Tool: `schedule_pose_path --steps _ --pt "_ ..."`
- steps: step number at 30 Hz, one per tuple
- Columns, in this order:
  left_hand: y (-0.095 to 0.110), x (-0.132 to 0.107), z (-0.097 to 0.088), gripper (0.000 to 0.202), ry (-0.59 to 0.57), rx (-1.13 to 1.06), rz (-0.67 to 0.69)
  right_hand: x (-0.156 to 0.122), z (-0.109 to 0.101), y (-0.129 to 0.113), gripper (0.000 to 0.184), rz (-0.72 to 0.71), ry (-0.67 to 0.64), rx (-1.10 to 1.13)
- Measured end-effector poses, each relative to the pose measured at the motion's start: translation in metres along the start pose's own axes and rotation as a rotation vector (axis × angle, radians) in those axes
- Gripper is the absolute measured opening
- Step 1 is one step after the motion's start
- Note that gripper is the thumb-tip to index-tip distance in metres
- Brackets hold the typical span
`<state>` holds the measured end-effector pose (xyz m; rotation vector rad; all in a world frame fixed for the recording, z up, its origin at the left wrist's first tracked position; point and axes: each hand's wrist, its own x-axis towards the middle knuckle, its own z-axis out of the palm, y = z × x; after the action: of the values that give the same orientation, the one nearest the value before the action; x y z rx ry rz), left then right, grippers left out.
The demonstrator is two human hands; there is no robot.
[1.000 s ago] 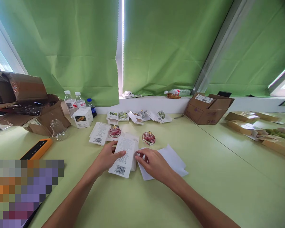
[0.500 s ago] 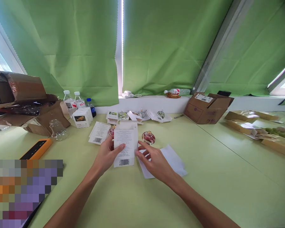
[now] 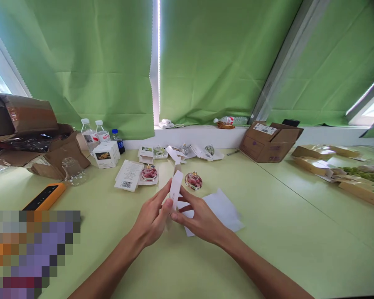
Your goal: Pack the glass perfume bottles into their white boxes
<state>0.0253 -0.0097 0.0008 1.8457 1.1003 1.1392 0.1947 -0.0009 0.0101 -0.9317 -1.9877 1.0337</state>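
My left hand [image 3: 151,220] and right hand [image 3: 202,220] pinch a narrow white cardboard carton [image 3: 175,190] upright near the middle of the pale green table [image 3: 268,236]. It should be light and bend easily, so I'd hold it by its folded edges. Just beyond lies a fragile, red-filled glass ornament [image 3: 193,181].

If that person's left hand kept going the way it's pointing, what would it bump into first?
The narrow white carton, which the left hand already grips. Beyond that, probably the red glass ornament, though depth is hard to judge from this view.

carton [image 3: 175,190] turned edge-on btw L hand [image 3: 151,219], R hand [image 3: 202,216], glass jar [image 3: 149,172] uncovered
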Motion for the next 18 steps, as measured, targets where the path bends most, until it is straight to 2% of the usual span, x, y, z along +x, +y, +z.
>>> schedule_pose_path --steps 4,8,12,15,18 --pt "-0.002 0.002 0.000 0.045 0.050 0.008 0.039 0.000 -0.002 0.000 0.049 0.015 0.029 0.122" --pt "-0.011 0.007 -0.003 0.041 0.111 -0.024 -0.020 -0.001 -0.006 0.003 0.041 0.015 -0.028 0.276" --pt "-0.017 0.011 -0.006 0.055 0.176 -0.042 -0.091 -0.003 -0.010 0.011 0.037 0.078 -0.058 0.425" --pt "-0.015 0.012 -0.007 0.059 0.086 -0.215 -0.139 -0.002 -0.011 0.017 0.038 0.152 -0.030 0.457" --pt "-0.014 0.013 -0.007 0.044 -0.002 -0.400 -0.146 0.000 -0.010 0.018 0.037 0.161 0.017 0.484"
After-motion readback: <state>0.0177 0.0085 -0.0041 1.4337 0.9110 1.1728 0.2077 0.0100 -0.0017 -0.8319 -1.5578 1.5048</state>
